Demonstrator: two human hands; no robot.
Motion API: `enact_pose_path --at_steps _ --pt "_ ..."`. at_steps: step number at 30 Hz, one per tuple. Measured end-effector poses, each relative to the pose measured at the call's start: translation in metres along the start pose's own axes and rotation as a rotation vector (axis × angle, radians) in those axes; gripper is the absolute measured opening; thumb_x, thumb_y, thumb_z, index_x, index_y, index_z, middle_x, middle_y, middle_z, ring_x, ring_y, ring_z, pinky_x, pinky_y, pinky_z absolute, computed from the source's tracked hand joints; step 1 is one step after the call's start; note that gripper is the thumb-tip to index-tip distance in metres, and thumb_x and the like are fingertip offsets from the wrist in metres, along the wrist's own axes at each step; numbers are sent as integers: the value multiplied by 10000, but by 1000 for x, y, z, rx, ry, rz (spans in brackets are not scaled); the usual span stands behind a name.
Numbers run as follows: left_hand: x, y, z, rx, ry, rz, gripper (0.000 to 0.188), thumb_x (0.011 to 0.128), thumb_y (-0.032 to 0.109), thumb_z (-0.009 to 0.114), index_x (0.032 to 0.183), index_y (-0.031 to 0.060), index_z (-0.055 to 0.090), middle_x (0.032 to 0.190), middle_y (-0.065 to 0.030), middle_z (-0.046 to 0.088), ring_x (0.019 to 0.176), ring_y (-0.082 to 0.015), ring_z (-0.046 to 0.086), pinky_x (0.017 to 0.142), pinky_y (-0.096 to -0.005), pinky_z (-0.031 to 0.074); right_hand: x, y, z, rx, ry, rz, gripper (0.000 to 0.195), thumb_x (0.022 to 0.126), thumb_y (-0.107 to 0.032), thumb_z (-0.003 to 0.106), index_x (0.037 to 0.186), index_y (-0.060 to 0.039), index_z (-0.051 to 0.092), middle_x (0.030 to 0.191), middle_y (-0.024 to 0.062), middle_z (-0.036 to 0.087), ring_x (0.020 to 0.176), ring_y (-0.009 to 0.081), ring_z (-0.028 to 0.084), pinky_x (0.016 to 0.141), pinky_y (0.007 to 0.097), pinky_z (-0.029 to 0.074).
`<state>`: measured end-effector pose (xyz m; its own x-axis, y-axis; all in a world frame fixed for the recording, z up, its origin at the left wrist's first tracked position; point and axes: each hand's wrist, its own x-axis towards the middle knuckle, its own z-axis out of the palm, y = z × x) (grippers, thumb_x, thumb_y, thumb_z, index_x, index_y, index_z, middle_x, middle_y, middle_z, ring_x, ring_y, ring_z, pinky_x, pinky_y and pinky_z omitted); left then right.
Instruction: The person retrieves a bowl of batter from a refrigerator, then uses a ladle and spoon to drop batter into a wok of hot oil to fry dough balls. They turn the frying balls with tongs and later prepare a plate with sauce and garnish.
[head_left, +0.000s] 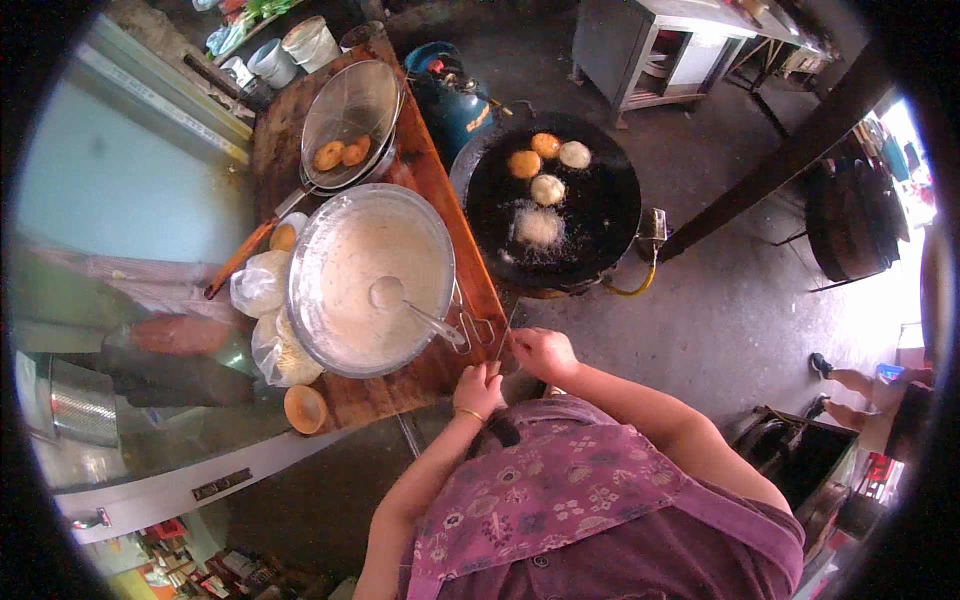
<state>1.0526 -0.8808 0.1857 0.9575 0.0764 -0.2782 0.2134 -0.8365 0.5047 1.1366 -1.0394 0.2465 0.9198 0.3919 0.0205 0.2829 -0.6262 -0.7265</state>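
Observation:
My right hand (546, 354) has its fingers closed on a thin metal rod (505, 334) at the near corner of the wooden table (480, 300). My left hand (478, 391) lies at that corner, near the rod's lower end; what its fingers hold is unclear. A large basin of pale batter (352, 247) stands on the table with a metal ladle (431, 321) in it, beside wire tongs (471, 326). Beyond the table, a wok of dark oil (555, 259) holds several round fritters (547, 190), some golden, some pale, and a bubbling one. Two browned fritters (328, 156) lie in a wire strainer (360, 97).
Plastic bags (262, 283) and an orange-brown bowl (304, 409) stand left of the basin. A teal gas cylinder (457, 112) stands behind the wok. A slanted dark post (765, 157) rises right of the wok. Another person's legs (851, 382) show at far right.

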Motion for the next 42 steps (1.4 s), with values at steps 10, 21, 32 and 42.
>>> enact_pose_path --at_steps 10,21,32,42 --pt "3 3 0 -40 88 10 421 706 260 629 1055 53 517 908 -148 534 864 -328 521 743 -389 433 -75 77 -5 -50 -135 261 220 747 -221 518 888 -99 636 788 144 616 721 316 591 656 398 479" --pt "9 14 1 -167 200 39 391 737 261 606 1035 32 498 944 -167 533 895 -345 514 748 -405 433 -77 86 -1 -38 -196 205 226 758 -240 512 881 -101 640 779 141 617 712 315 591 655 397 478" --pt "28 46 -12 111 105 -25 245 743 205 568 959 93 534 895 -141 570 848 -318 548 707 -417 453 -79 78 -7 -3 -183 165 189 753 -216 548 873 -100 637 745 136 614 689 308 594 619 381 481" --pt "19 31 -1 221 23 -32 370 805 212 486 1168 149 454 943 -95 511 869 -267 517 695 -389 464 -92 82 1 65 -183 136 178 759 -140 563 892 -44 631 706 142 610 620 208 609 587 288 467"
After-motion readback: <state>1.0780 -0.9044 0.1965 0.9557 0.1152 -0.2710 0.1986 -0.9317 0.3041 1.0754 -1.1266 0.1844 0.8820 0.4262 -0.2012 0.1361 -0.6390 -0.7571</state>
